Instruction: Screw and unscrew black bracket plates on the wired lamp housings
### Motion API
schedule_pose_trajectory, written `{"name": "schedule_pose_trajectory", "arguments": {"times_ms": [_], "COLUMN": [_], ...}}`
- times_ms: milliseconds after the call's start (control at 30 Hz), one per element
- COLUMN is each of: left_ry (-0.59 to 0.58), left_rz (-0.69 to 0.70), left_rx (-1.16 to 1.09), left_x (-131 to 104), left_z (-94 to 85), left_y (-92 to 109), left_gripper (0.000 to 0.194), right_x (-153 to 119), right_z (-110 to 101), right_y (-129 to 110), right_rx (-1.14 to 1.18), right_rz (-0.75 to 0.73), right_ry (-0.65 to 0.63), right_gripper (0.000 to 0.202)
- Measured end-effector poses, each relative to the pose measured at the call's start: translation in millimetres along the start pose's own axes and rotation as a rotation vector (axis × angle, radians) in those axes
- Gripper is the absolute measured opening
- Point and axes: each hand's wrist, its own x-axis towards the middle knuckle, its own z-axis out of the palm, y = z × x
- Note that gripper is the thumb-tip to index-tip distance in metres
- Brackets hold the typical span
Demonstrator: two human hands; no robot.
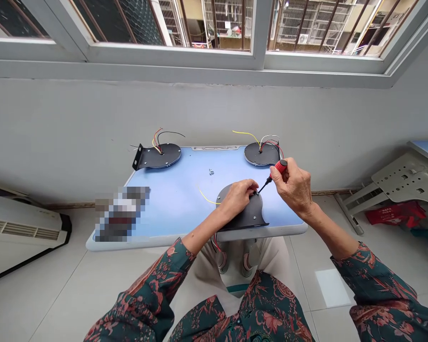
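Note:
My right hand (pixel 293 186) is closed round the handle of a red and black screwdriver (pixel 280 166), whose tip points down-left to the edge of a black round plate with a bracket (pixel 245 214). This plate lies at the table's front edge. Across its upper part rests my left hand (pixel 238 195), with fingers bent together near the screwdriver tip; whatever they pinch is too small to make out. A yellow wire sticks out left of the plate, and red and black wires hang below it.
On the blue table (pixel 180 199), another black plate with wires (pixel 166 155) stands back left and one (pixel 258 156) back right. Small screws (pixel 211 171) lie mid-table. A blurred patch (pixel 123 213) covers the left side. Wall and window are beyond.

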Motion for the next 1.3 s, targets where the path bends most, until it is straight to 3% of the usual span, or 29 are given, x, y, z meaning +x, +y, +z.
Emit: {"name": "schedule_pose_trajectory", "arguments": {"times_ms": [367,767,1300], "left_ry": [0.007,0.022,0.022], "left_rz": [0.007,0.002,0.011], "left_rx": [-0.018,-0.018,-0.04], "left_x": [0.6,-0.7,0.1], "left_z": [2.1,1.9,4.0], "left_y": [-3.1,-1.9,-4.8], "left_gripper": [0.03,0.029,0.029], "right_x": [1.9,0.9,7.2], "right_z": [3.5,3.7,0.0], "right_y": [-0.8,-0.6,-7.0], "right_rx": [-0.008,0.011,-0.024], "right_rz": [-0.089,-0.067,-0.033], "right_ry": [0.05,0.037,-0.082], "right_gripper": [0.026,0.026,0.025]}}
